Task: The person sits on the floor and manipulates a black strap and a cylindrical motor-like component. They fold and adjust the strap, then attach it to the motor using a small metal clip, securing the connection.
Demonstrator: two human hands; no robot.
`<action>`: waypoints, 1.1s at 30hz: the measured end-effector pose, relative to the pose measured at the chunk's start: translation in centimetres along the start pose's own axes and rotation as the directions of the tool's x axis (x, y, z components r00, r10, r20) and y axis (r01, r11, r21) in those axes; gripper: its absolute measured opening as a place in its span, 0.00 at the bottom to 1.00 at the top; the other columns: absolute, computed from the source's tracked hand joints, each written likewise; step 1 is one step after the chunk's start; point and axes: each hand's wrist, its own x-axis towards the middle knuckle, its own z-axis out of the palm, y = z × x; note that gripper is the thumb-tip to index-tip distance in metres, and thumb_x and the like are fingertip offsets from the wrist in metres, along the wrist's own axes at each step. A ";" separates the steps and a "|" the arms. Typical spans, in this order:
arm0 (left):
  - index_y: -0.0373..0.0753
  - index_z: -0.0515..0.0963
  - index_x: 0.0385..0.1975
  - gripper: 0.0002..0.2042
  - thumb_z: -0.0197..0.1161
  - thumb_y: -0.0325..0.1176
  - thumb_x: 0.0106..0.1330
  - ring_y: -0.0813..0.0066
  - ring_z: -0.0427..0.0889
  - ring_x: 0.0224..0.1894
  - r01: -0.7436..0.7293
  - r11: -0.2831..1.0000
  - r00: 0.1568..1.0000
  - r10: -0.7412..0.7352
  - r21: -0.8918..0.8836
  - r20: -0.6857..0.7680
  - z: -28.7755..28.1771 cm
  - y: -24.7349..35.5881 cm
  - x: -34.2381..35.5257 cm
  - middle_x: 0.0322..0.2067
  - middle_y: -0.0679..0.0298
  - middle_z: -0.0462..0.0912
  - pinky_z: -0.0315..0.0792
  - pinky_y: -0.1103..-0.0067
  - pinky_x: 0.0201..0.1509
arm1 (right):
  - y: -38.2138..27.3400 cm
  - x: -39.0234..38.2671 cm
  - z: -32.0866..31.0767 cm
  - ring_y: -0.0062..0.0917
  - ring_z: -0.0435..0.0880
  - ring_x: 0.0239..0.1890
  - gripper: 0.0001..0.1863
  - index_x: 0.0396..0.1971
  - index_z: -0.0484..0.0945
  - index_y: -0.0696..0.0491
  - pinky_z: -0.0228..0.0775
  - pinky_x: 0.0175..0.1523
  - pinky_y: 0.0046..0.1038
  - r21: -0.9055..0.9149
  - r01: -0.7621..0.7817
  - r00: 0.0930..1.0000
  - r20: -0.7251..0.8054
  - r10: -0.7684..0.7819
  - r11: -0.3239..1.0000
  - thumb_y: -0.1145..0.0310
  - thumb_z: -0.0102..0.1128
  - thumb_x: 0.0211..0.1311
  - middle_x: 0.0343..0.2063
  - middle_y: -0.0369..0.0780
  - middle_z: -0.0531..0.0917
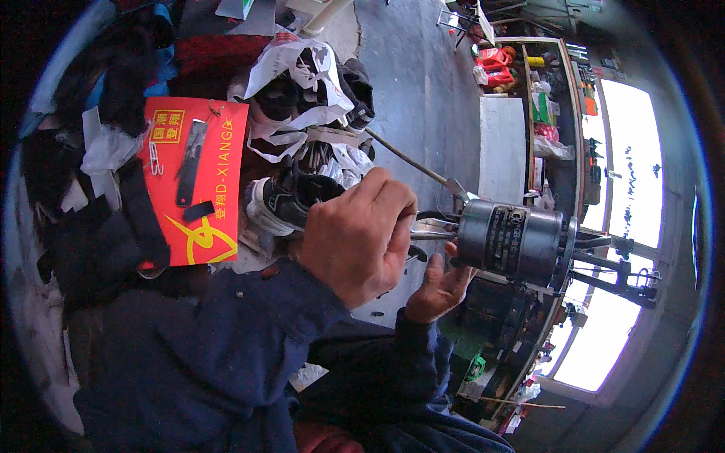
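Observation:
My left hand (359,238) is closed in a pinch beside the metal arms at the left end of a dark cylindrical machine head (510,240). What its fingers hold, if anything, is hidden behind the knuckles. Close by on the right, my right hand (439,287) has its thumb apart from the fingers, which reach partly behind the cylinder. Whether they touch it I cannot tell. Thin rods and a bracket (619,275) stick out of the cylinder's right end. Left of my left hand lies a black sneaker with a white sole (283,200), partly covered by the hand.
A red board (200,234) with yellow print carries a dark flat blade (191,162) and a small black block (198,211). More shoes (359,94) sit in white plastic bags (260,64). Shelves with red bottles (495,66) and bright windows (630,158) are at the right.

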 end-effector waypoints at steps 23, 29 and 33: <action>0.39 0.74 0.35 0.09 0.64 0.21 0.55 0.51 0.83 0.32 0.026 0.999 1.000 -0.026 -0.033 0.009 -0.3 0.2 -0.2 0.33 0.56 0.76 0.77 0.65 0.33 | 1.4 -0.1 0.0 0.32 0.77 0.57 0.27 0.61 0.73 0.57 0.64 0.66 0.40 0.377 -0.150 0.987 0.003 0.161 0.914 0.83 0.54 0.59 0.55 0.44 0.75; 0.39 0.74 0.35 0.10 0.64 0.21 0.55 0.51 0.83 0.32 0.019 0.999 1.000 -0.019 -0.034 0.001 -0.4 0.4 -0.3 0.33 0.56 0.76 0.77 0.65 0.33 | 0.4 -0.2 0.3 0.31 0.76 0.57 0.26 0.61 0.72 0.57 0.64 0.66 0.39 0.177 -0.117 0.992 -0.015 0.121 0.977 0.83 0.54 0.61 0.55 0.44 0.75; 0.39 0.74 0.35 0.10 0.64 0.21 0.55 0.51 0.83 0.32 0.024 0.999 1.000 -0.023 -0.033 0.013 -0.5 0.3 -0.2 0.33 0.56 0.76 0.77 0.65 0.33 | -0.2 -0.1 0.2 0.30 0.75 0.59 0.24 0.59 0.72 0.59 0.62 0.68 0.38 -0.103 0.001 0.997 0.072 0.007 0.995 0.83 0.54 0.62 0.55 0.43 0.76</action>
